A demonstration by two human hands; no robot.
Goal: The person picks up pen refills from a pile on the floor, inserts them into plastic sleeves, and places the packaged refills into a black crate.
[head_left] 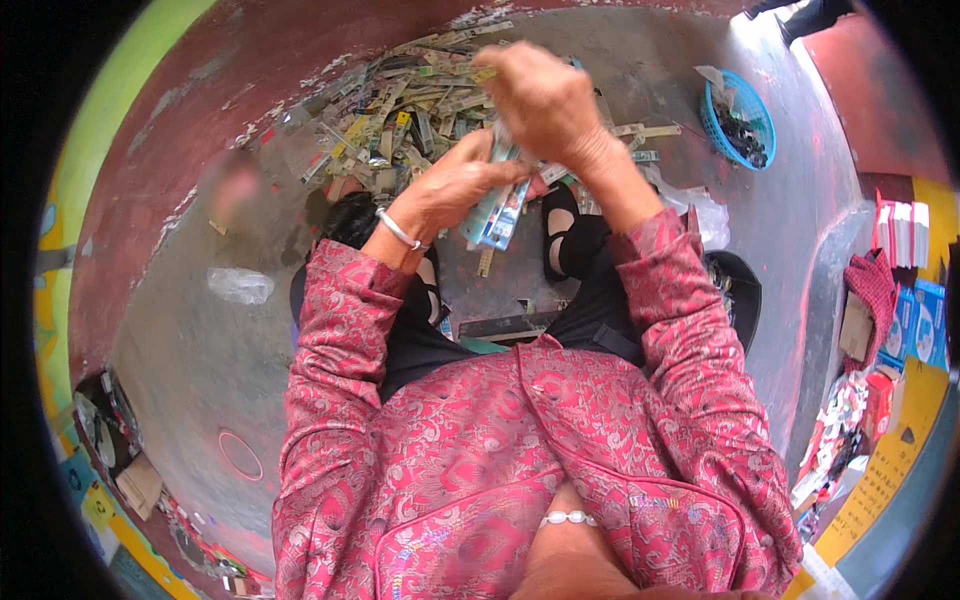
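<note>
My left hand [455, 185] grips a small stack of flat, narrow plastic packets [497, 222], clear and pale blue with printed faces. The stack hangs tilted between the thumb and fingers, above the floor between my feet. Just above it and to the right is my right hand [545, 105], its fingers curled in and slightly smeared by motion. Whatever those fingers pinch is hidden. Beyond both hands, a wide heap of similar long, flat packets [405, 115] lies loose on the floor, in clear, yellow and green tones.
A blue plastic basket [769, 125] holding black pieces stands at the far right. Crumpled clear plastic bags lie on the left floor [240, 285] and by my right knee. A red checked cloth [872, 285] and blue boxes [928, 320] line the right side. A red ring [240, 455] lies at left.
</note>
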